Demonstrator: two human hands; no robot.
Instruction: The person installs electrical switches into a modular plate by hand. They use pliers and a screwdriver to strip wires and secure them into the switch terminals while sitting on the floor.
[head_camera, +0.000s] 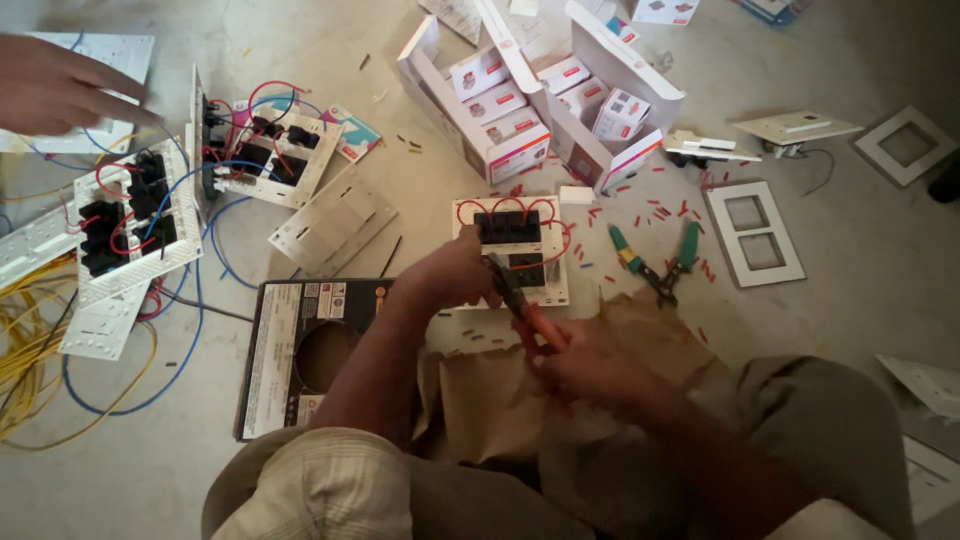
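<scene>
Nearest to the camera, the knees of the person are seen at 6 o'clock, and a sheet of brown paper (480, 385) is spread over the floor in front of them, probably so that the small cuttings are caught. On this paper the right hand (590, 365) is closed around the red handles of a pair of pliers (525, 310), whose dark nose is directed towards 11 o'clock, into the back of a white switch plate (515, 250). The plate is laid face down, so that its black modules and short red wire loops are reachable from above. The left hand (455, 272) is pressed on the left edge of the plate, and the plate is kept steady by it; how its fingers are curled cannot be told well in the dim light. At 3 o'clock of the plate, a green-handled cutter (655, 262) is left open on the floor, near enough to be taken. At 9 o'clock a black flat box (300, 350) touches the paper, so little room is left there. Farther, at 12 o'clock, open cartons of small boxes (540, 95) are placed, and at 10 o'clock wired plates (130, 215) lie under another person's hand (60, 85). Free floor is found mostly at 2 o'clock.
</scene>
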